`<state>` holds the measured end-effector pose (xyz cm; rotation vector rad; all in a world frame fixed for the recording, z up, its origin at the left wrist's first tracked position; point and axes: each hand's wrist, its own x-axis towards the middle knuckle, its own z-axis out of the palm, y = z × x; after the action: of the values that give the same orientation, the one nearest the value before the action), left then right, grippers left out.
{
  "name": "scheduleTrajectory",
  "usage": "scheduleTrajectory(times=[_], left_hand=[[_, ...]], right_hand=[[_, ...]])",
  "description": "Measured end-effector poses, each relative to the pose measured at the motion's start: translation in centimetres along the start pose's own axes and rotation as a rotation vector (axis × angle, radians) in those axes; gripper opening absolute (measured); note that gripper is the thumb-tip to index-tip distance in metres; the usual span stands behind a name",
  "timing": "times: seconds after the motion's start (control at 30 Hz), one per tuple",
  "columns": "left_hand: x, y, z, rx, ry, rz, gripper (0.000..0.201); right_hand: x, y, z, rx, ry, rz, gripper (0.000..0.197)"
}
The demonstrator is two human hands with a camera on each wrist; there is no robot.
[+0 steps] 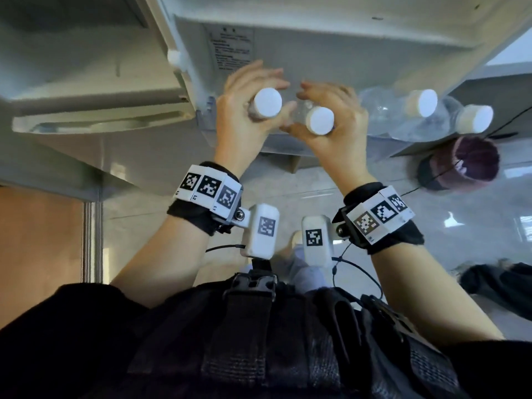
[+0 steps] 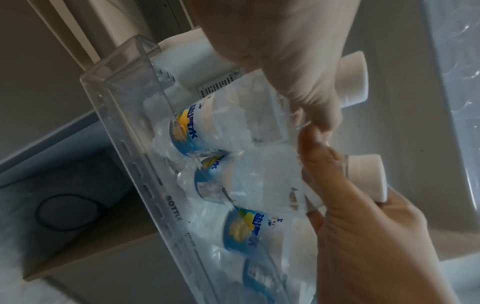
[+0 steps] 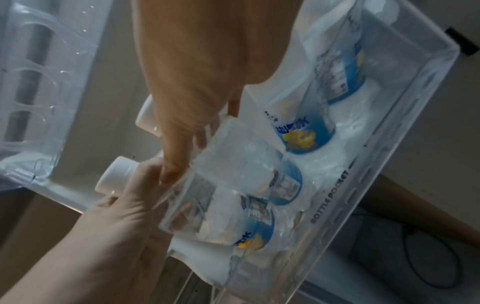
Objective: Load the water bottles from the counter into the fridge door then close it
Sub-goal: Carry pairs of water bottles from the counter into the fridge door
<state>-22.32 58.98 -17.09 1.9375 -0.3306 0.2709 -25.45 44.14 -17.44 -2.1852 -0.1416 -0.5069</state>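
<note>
My left hand (image 1: 259, 87) grips a clear water bottle (image 1: 267, 102) with a white cap by its neck. Right beside it, my right hand (image 1: 305, 110) grips a second bottle (image 1: 320, 121) the same way. Both bottles' lower parts sit inside the clear door pocket (image 2: 124, 127) marked BOTTLE POCKET (image 3: 389, 164). Two more bottles (image 1: 423, 103) (image 1: 475, 119) stand in the pocket to the right. In the left wrist view the left-hand bottle (image 2: 353, 80) and the right-hand bottle (image 2: 366, 176) lie side by side, blue labels behind the pocket wall.
The white inner panel of the fridge door (image 1: 316, 44) rises behind the pocket. A dark round container (image 1: 460, 165) with a black cable sits on the floor at the right. A brown cardboard box (image 2: 85, 253) lies under the pocket. Another clear door shelf (image 3: 39, 82) is above.
</note>
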Motion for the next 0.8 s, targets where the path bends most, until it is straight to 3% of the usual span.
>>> scheduleTrajectory(times=[0.13,0.3,0.57,0.8], left_hand=[[-1.2,0.3,0.5,0.054,-0.104,0.032,0.032],[-1.3,2.4,0.8,0.075,-0.073,0.053,0.046],[-0.5,9.8,4.6,0.069,0.051,0.187,0.019],[-1.4,17.2,14.6,-0.026,0.033,0.175,0.011]], right_hand=[[-0.4,0.2,-1.0,-0.076,-0.064,0.010,0.038],[-0.7,-1.0,-3.0,-0.033,-0.050,-0.007,0.039],[-0.5,-1.8,-10.2,0.076,0.073,-0.102,0.017],[-1.5,2.6,-20.5,0.081,0.061,-0.050,0.014]])
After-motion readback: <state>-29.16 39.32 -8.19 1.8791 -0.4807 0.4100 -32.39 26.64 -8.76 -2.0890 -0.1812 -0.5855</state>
